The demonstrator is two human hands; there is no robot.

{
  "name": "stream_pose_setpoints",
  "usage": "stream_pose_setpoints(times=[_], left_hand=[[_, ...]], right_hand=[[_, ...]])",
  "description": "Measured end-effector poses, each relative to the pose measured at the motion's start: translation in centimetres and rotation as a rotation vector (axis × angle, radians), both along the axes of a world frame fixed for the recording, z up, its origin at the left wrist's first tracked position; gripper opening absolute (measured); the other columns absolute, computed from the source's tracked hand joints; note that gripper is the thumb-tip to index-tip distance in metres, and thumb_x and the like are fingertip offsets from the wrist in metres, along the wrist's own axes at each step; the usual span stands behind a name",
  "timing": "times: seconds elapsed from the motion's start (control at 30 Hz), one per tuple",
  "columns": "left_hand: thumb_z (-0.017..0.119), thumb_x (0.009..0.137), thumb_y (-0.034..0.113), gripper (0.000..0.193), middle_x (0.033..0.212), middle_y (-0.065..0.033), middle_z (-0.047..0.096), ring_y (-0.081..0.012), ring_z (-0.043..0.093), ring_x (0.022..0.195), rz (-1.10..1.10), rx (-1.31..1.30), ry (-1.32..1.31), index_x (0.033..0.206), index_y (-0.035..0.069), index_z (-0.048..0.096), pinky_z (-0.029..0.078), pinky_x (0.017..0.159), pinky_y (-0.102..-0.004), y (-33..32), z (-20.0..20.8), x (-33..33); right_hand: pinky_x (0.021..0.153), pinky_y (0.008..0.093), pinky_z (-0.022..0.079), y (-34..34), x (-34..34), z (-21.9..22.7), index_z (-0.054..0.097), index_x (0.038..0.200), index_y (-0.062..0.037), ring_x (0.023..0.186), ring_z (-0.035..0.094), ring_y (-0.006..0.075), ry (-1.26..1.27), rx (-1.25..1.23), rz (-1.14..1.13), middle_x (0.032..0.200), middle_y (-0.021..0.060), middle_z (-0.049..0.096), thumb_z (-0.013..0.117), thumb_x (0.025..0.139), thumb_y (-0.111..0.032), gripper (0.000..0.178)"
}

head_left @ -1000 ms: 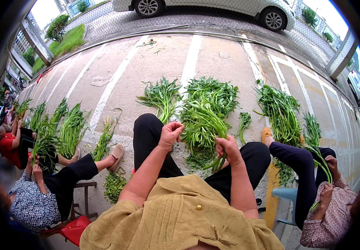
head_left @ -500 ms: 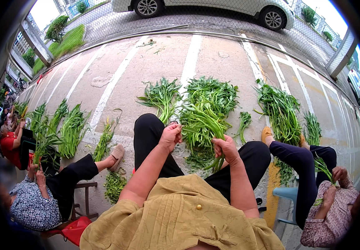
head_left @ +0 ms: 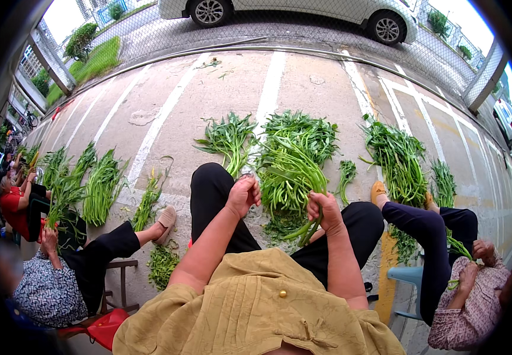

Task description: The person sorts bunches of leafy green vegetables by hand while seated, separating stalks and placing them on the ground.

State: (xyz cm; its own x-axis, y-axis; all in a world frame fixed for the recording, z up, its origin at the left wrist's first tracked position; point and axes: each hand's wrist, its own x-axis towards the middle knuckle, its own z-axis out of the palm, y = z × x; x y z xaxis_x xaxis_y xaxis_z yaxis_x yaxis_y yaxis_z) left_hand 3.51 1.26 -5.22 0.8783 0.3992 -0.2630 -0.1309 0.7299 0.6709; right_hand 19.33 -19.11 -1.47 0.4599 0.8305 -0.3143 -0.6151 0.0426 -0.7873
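My right hand [head_left: 324, 210] is closed round the stems of a bunch of water spinach [head_left: 296, 167]. The leafy ends point away from me, and the cut stem ends stick out below my fist. My left hand [head_left: 244, 195] is curled above my left knee, apart from the bunch. Whatever its fingers hold, if anything, is hidden or too small to make out. Beyond my hands a large heap of water spinach [head_left: 300, 127] lies on the pavement. A smaller bunch [head_left: 229, 141] rests to its left, and a few stems [head_left: 347, 177] lie to its right.
At left, a seated person in a patterned top [head_left: 52, 290] holds greens. Another seated person [head_left: 466, 296] works at right beside a blue stool [head_left: 409, 284]. More greens [head_left: 103, 188] lie at left and a pile [head_left: 399, 160] at right. A wire fence and white car [head_left: 297, 7] stand beyond.
My left hand has turned slightly, its fingers more curled. My right hand has shifted a little to the right with the bunch. The person at left has shifted their hands and greens.
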Motion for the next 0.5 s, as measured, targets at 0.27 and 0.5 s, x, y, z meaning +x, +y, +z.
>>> stream_pose_setpoints(times=[0.27,0.5], left_hand=[[0.070,0.077,0.023,0.024,0.073,-0.0004,0.060,-0.0067,0.054,0.061,-0.259,0.847,0.208,0.089,0.005,0.059,0.044,0.054,-0.0211,-1.4,-1.3,0.1],[0.060,0.086,0.015,0.027,0.083,-0.0033,0.059,-0.0116,0.059,0.064,0.038,0.480,0.021,0.107,0.002,0.051,0.050,0.053,-0.0245,-0.5,1.1,0.5]], right_hand=[[0.037,0.0263,0.041,0.2,0.0,0.0,0.052,0.083,-0.0009,0.038,0.039,0.0093,0.007,-0.002,0.045,0.050,-0.0002,0.041,0.054,0.083,-0.014,0.013],[0.036,0.0260,0.041,0.1,0.0,-0.4,0.052,0.083,-0.0013,0.037,0.040,0.0097,0.002,-0.019,0.056,0.050,-0.0001,0.041,0.055,0.083,-0.014,0.013]])
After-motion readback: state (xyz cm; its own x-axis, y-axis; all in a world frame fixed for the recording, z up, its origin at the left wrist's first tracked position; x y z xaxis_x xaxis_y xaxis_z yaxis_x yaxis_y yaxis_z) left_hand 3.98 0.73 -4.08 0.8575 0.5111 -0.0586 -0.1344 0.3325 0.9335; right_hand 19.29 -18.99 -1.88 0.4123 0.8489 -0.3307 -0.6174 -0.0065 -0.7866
